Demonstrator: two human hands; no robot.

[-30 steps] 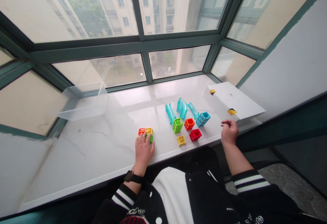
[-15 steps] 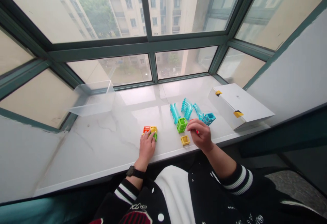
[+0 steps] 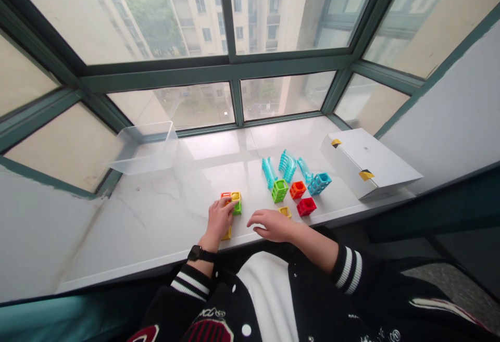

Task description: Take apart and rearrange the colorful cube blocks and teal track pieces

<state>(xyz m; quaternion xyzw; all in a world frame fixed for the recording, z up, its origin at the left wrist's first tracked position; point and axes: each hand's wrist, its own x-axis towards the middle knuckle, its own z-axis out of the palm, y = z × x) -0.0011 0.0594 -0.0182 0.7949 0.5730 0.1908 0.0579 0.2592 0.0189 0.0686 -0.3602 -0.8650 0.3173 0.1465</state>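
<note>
My left hand (image 3: 219,219) grips a small cluster of coloured toy blocks (image 3: 236,208) standing on the white sill. Orange, yellow and green parts of the cluster show around the fingers, and a yellow part shows below the hand. My right hand (image 3: 270,225) is over the sill to the right of the cluster, thumb and fingers apart, with nothing seen in it. Just behind its wrist sits a yellow block (image 3: 285,211), partly covered. Near it stand a green block (image 3: 279,191), an orange block (image 3: 297,189), a red block (image 3: 307,206) and a blue block (image 3: 320,183).
Light-blue ribbed track pieces (image 3: 288,165) lie behind the loose blocks. A clear plastic bin (image 3: 148,149) stands at the far left by the window. On the right rests a white box (image 3: 371,162) with yellow-black tabs. The sill's front edge (image 3: 156,262) runs close to my body.
My right hand has moved left and nearer to me, away from the loose blocks, uncovering the red and orange ones. My left hand has shifted on the cluster, and a lower yellow part shows.
</note>
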